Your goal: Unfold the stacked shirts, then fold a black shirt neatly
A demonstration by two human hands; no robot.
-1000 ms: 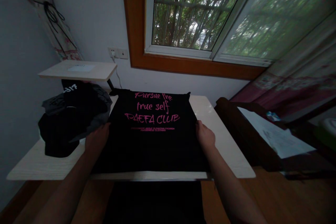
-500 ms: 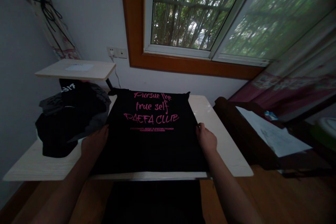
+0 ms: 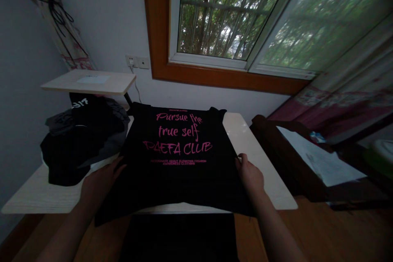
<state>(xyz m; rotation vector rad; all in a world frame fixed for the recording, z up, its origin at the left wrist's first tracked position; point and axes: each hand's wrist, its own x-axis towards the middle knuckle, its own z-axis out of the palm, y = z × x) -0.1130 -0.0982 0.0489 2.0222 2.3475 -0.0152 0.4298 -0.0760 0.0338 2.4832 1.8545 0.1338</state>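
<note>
On one table [image 3: 254, 139], left hand [image 3: 98, 182] and right hand [image 3: 251, 176] each grip one black shirt [image 3: 178, 163].

We see a heap of dark clothes [image 3: 82, 135] at the left end of the pale table [image 3: 264, 159]; behind it stands a small raised shelf [image 3: 89, 82]; a wall socket [image 3: 137, 62] sits below the wood-framed window [image 3: 221, 20]; white papers [image 3: 322, 159] lie on dark furniture at right.
</note>
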